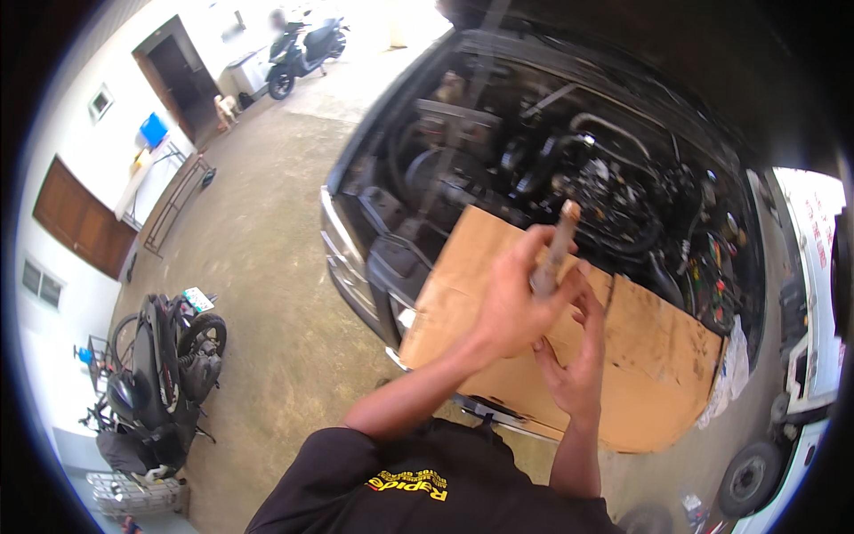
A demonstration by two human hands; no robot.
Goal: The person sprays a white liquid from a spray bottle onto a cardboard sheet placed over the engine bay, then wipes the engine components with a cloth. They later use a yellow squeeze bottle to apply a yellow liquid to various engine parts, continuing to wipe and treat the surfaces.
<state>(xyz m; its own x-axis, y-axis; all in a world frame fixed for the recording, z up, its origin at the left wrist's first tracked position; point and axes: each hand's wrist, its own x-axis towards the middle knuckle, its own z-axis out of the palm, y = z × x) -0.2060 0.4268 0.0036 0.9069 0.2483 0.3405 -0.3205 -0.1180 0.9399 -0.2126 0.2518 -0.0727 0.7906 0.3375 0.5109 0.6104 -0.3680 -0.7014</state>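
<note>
My left hand (518, 298) is wrapped around a grey, stick-shaped metal part (553, 258) with a brownish-orange tip, which points up and away from me. It is too blurred to name more exactly. Close beside it on the right, my right hand (576, 374) has its fingers curled up toward the left hand and the part's lower end; whatever lies between those fingers is hidden. Both hands are above a brown cardboard sheet (663, 356) spread across the front of a vehicle. Beyond them lies the uncovered engine (614, 191), with dark hoses and metal pipes.
The raised hood (640, 44) overhangs the engine bay. A white plastic bag (731, 374) hangs at the cardboard's right edge. A parked motorcycle (165, 383) stands at left, a scooter (305, 52) farther back near a dog (227, 109). A white vehicle with a wheel (750, 479) is at right.
</note>
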